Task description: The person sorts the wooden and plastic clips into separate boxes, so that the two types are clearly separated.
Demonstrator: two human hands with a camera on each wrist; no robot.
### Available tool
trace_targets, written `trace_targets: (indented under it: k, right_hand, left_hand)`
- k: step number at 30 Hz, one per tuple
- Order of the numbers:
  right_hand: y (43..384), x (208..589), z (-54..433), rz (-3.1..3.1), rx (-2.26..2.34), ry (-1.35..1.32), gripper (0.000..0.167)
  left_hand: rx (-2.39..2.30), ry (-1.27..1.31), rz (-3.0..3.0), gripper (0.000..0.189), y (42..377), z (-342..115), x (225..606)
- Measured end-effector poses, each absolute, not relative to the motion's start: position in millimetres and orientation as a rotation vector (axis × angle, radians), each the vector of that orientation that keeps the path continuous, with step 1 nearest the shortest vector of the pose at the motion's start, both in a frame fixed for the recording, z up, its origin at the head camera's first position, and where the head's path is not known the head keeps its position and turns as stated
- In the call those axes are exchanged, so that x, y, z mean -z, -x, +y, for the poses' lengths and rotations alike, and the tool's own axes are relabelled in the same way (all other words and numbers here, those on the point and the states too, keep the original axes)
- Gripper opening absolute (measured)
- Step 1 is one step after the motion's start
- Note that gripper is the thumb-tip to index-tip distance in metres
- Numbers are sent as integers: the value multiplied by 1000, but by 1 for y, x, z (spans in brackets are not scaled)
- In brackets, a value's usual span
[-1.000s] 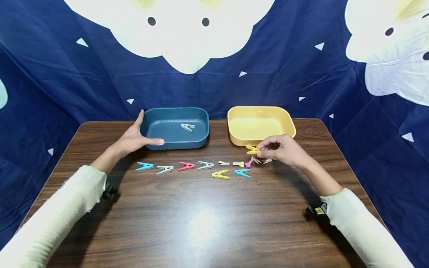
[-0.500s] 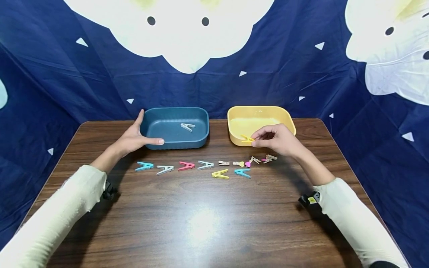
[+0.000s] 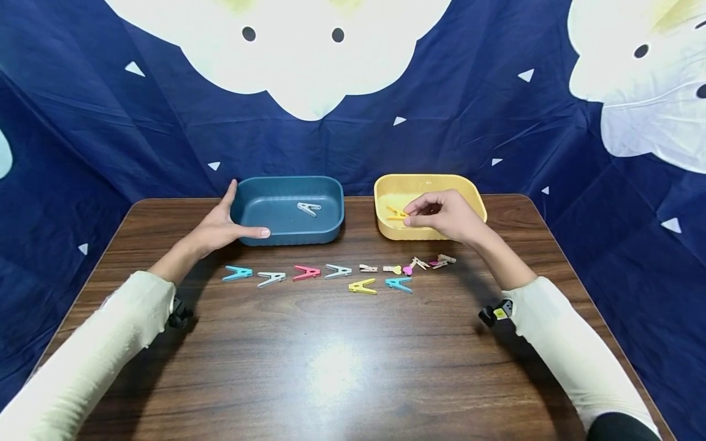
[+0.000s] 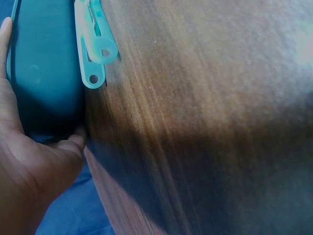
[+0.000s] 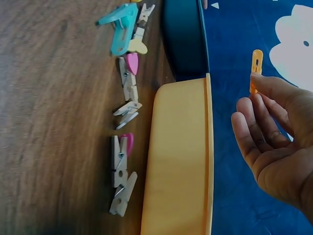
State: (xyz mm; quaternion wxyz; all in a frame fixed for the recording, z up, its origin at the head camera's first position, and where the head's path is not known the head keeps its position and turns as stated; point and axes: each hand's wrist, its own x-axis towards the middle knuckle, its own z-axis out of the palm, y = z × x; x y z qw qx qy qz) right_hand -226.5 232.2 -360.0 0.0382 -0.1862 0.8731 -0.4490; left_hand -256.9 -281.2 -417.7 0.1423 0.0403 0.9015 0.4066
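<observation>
My right hand (image 3: 449,214) pinches a yellow clothespin (image 3: 394,214) between thumb and fingertips, over the yellow bin (image 3: 391,231). In the right wrist view the same clothespin (image 5: 257,61) stands up from the fingertips, above the level of the bin's rim (image 5: 209,147). At the left end of the dark blue bin (image 3: 298,239), my left hand (image 3: 215,231) is spread, its thumb along the front rim and fingers at the side. Inside that bin lies one pale clothespin (image 3: 309,209).
In front of the bins runs a row of plastic clothespins, including a red one (image 3: 307,273), a yellow one (image 3: 363,286) and a blue one (image 3: 399,284). Small wooden clothespins (image 3: 368,268), some with hearts, lie toward the right. A blue patterned cloth (image 3: 353,153) hangs behind the table.
My right hand has carried the yellow clothespin up and leftward, from in front of the yellow bin to over it. The left hand and the blue bin have stayed put.
</observation>
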Motion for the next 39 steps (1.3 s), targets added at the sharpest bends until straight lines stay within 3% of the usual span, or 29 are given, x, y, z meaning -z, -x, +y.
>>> trace_targets:
  k: [13,39]
  right_hand:
    - [245,348,214,2647,1468,478,25]
    - [270,345,161,2648,1542,545,15]
  left_hand:
    - [-1175,-111,2603,156,257,-282,418]
    - [-1187,-116,2614,155,257,-283,420]
